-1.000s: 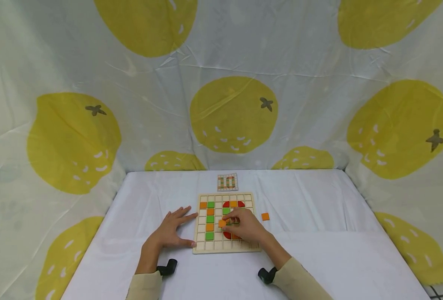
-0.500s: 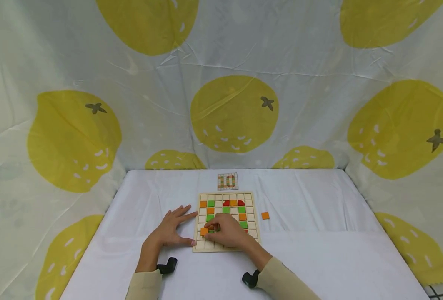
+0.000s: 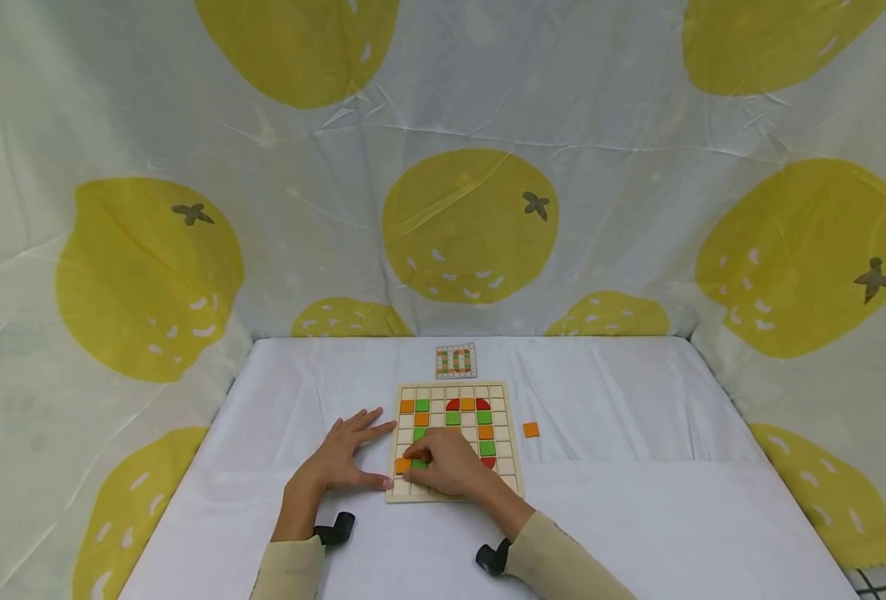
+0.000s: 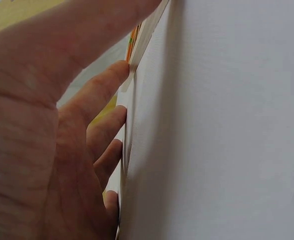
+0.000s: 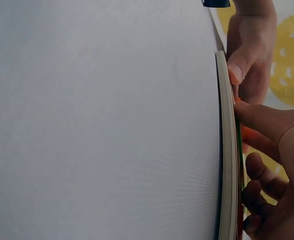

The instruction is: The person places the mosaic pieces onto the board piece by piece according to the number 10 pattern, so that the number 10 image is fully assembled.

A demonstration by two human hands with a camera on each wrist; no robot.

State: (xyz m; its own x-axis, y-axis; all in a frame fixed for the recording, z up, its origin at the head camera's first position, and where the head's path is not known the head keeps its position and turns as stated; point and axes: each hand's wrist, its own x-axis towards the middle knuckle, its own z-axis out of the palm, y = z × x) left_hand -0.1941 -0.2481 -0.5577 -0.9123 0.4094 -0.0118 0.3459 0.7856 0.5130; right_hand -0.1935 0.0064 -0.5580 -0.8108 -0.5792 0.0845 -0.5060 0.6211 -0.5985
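Note:
A wooden grid board [image 3: 463, 394] lies on the white table, with green, orange and red tiles in some of its squares. Between thumb and forefinger, my right hand [image 3: 450, 461] pinches an orange square tile [image 3: 402, 467] over the lower left of the board, beside a green tile [image 3: 419, 464]. Part of the board's middle is hidden under that hand. My left hand [image 3: 343, 460] lies spread at the board's left edge, the thumb and forefinger touching it. The left wrist view shows its straight fingers [image 4: 104, 90] along that edge.
A small printed card [image 3: 455, 361] with a coloured grid pattern lies behind the board. One loose orange tile [image 3: 531, 430] sits on the table to the board's right. A white curtain with yellow fruit prints [image 3: 470, 225] stands behind and at both sides.
My right hand has carried the orange tile from the board's middle left and toward me, down to a square near the lower left. The left hand has stayed in place.

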